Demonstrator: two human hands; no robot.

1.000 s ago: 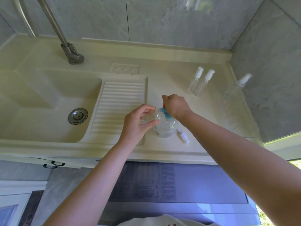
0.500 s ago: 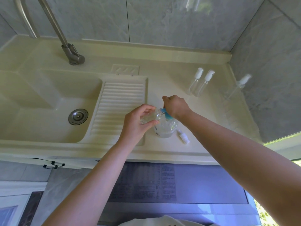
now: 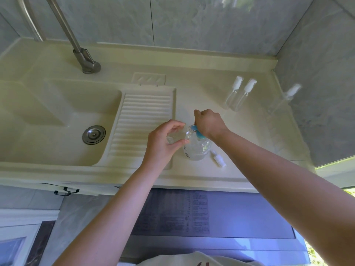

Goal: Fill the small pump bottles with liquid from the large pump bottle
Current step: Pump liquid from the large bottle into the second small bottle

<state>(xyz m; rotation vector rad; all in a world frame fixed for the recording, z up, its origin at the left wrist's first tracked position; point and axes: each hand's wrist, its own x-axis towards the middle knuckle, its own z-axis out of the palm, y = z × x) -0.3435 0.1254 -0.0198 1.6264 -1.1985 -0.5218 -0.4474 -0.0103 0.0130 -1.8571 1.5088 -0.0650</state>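
Grey, marble-veined wall tiles (image 3: pixel 201 20) are seen behind a smooth cream countertop (image 3: pixel 201 96) moulded in one piece with a deep rectangular sink (image 3: pixel 57 116). A round metal drain (image 3: pixel 94 134) is set in the basin floor, and a ribbed washboard slope (image 3: pixel 144 120) is formed along the basin's right side. A brushed-metal tap (image 3: pixel 84 60) is mounted behind the basin.

Near the front edge of the countertop, a large pump bottle (image 3: pixel 197 150) of clear plastic, rounded and partly filled with clear liquid, is stood upright. Its blue pump head (image 3: pixel 197 131) is covered by the right hand (image 3: pixel 208 123), whose fingers are curled over it in a loose fist. A small clear bottle (image 3: pixel 175 136) is held tilted against the spout by the left hand (image 3: pixel 163 141), pinched between the thumb and the curled fingers. A small white pump cap (image 3: pixel 219 160) is laid on the countertop just beside the large bottle.

Two slim, empty, clear bottles (image 3: pixel 238 95) with white caps are stood side by side towards the back right, and a third (image 3: pixel 286 96) is placed well apart from them, close to the side wall.
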